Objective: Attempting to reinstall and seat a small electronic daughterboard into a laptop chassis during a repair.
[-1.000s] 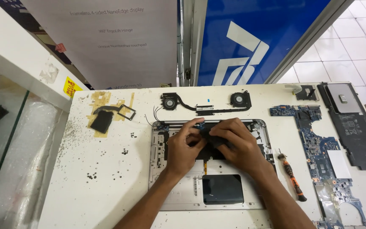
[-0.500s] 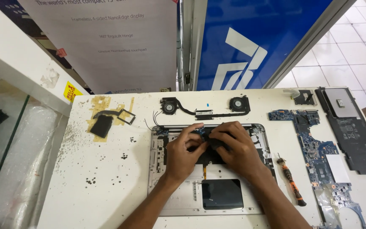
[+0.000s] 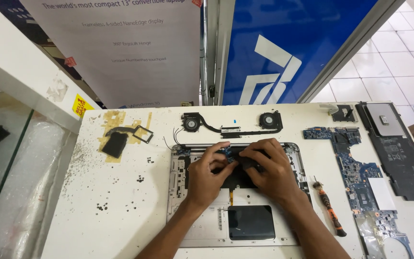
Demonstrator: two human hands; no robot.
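Both hands stay pressed on the opened laptop base, its whole frame now sitting slightly lower in view than before.

Largest first: the white speckled worktop (image 3: 120,211) carries the silver laptop base (image 3: 178,192) at centre, its dark touchpad (image 3: 251,222) nearest the person. Right of it lie a black battery pack (image 3: 398,148) and a blue motherboard (image 3: 355,172), with a twin-fan heatpipe cooler (image 3: 231,127) along the far edge. The left hand (image 3: 207,175) and right hand (image 3: 269,168) meet over the black keyboard backing (image 3: 235,180); each grip is curled with fingertips pressing down, and what they pinch I cannot tell. An orange-handled screwdriver (image 3: 330,211) lies just right of the base.
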